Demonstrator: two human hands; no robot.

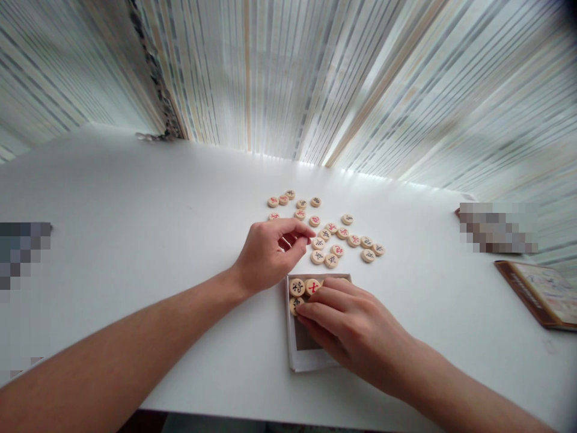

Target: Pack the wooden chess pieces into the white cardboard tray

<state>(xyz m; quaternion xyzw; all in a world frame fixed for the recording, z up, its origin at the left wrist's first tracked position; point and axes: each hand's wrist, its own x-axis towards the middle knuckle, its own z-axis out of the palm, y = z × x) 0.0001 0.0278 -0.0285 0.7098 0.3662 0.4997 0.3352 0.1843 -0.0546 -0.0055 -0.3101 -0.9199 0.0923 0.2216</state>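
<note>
Several round wooden pieces with red or black characters lie scattered on the white table, among them a red-marked piece [337,250] and a black-marked one [331,260]. My left hand [276,251] hovers at their left edge, thumb and fingertips together beside a black-marked piece [318,243]; whatever is between them, if anything, is too small to tell. A shallow open box [311,361] holds pieces in its upper rows, including a black-marked piece [297,287] and a red-marked one [312,287]. Over the box, my right hand [347,319] has its fingertips on a black-marked piece [296,305] in the second row.
Striped curtains [270,78] hang behind the white table [135,240]. At the right lie a brown-edged flat item [545,294] and a partly pixelated object [496,228]. Another pixelated dark object [22,246] is at the left edge. The table's front edge runs along the bottom.
</note>
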